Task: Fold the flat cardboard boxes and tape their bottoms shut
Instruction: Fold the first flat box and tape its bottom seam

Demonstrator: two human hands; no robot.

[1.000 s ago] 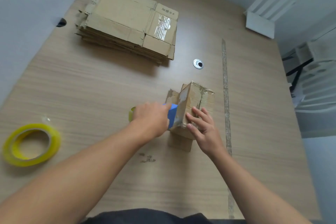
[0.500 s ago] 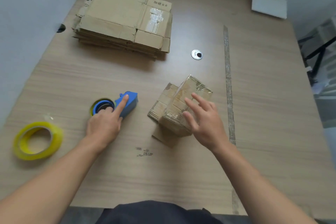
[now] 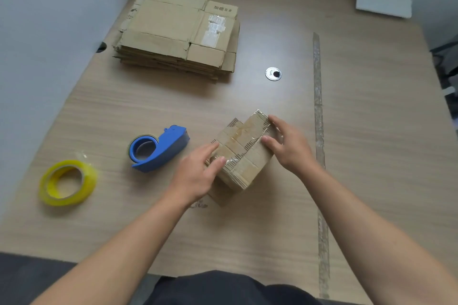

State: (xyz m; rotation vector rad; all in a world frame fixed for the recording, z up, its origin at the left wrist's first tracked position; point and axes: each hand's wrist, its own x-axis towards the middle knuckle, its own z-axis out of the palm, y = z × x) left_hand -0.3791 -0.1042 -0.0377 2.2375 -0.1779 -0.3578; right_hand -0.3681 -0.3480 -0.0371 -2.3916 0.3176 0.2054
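Soft daylight filling room, bright and even. Light arriving from far right: stack of flat boxes (image 3: 173,32) throwing shadow toward near edge, folded box (image 3: 244,153) shading table (image 3: 371,156) at near left. Clear tape on both glinting pale; metal grommet (image 3: 273,73) gleaming. Wide lens bowing table edges and tape strip (image 3: 318,131), swelling forearms (image 3: 124,255) at bottom. Corners going soft; left hand (image 3: 198,176) and right hand (image 3: 290,148) blurring slightly.
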